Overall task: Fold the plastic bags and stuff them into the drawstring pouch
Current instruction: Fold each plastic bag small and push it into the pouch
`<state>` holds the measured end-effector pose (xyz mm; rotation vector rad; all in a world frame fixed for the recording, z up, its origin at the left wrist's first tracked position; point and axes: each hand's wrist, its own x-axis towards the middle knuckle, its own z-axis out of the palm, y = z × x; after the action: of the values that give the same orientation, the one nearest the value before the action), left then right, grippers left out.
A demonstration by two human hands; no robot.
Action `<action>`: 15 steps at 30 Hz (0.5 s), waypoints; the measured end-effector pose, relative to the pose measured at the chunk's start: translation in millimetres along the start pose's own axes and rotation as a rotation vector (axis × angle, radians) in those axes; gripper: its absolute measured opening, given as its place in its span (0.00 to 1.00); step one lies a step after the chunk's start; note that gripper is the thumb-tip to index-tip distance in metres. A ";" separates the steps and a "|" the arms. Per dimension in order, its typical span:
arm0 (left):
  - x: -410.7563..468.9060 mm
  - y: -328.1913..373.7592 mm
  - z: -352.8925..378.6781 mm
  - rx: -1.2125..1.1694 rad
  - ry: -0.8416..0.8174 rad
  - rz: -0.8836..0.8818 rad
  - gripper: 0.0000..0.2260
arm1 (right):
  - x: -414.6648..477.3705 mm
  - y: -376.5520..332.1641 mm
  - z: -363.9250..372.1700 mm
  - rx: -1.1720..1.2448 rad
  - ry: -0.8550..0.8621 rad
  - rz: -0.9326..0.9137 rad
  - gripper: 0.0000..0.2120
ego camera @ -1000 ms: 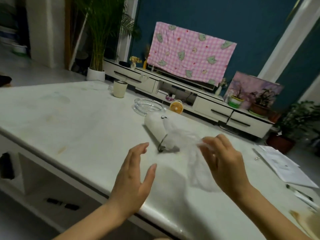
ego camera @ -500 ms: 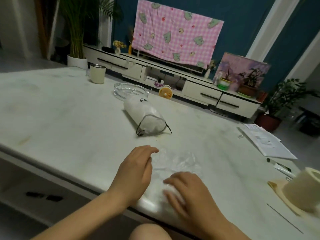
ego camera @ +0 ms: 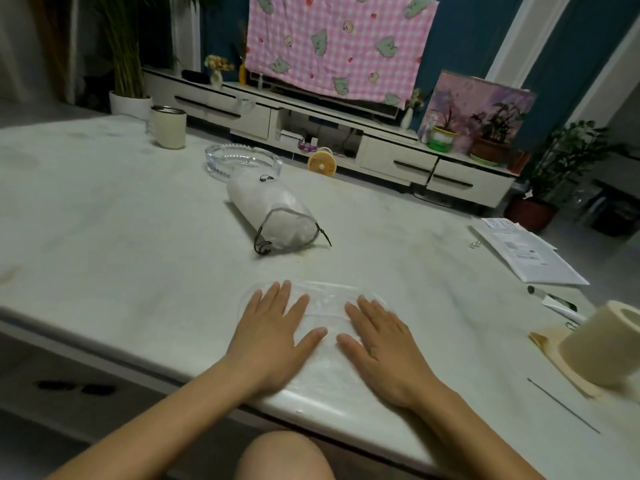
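On the pale tabletop [ego camera: 104, 237] the job looks partly done: the drawstring pouch [ego camera: 273, 216] lies on its side past the hands, bulging and seemingly part-filled, its cord loose at the mouth. A clear plastic bag [ego camera: 325, 306] lies spread at the near edge, not yet folded. The left hand [ego camera: 273, 337] and right hand [ego camera: 384, 348] press it flat, fingers [ego camera: 358, 311] straight and gripping nothing. Folding and stuffing this bag remain. Behind stands a low cabinet [ego camera: 394, 161] under a pink checked cloth [ego camera: 339, 46]; papers [ego camera: 523, 251], a roll [ego camera: 606, 348], a cup [ego camera: 168, 128] and a glass ashtray [ego camera: 242, 161] share the tabletop
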<state>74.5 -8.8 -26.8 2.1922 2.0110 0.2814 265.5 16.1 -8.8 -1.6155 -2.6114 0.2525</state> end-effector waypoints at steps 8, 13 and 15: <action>16.6 15.7 -22.0 -0.018 0.330 0.107 0.26 | 30.7 -19.0 -9.7 0.102 0.308 -0.066 0.22; 29.6 7.2 -2.8 0.043 0.025 0.012 0.29 | 41.8 -19.8 3.5 -0.036 -0.017 -0.040 0.26; 29.4 3.0 -0.5 0.001 -0.022 0.000 0.33 | 42.1 -15.2 4.2 -0.031 -0.031 -0.045 0.26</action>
<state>79.7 20.2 -24.6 2.1859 2.0004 0.2558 232.7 46.6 -11.8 -1.5721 -2.6839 0.2380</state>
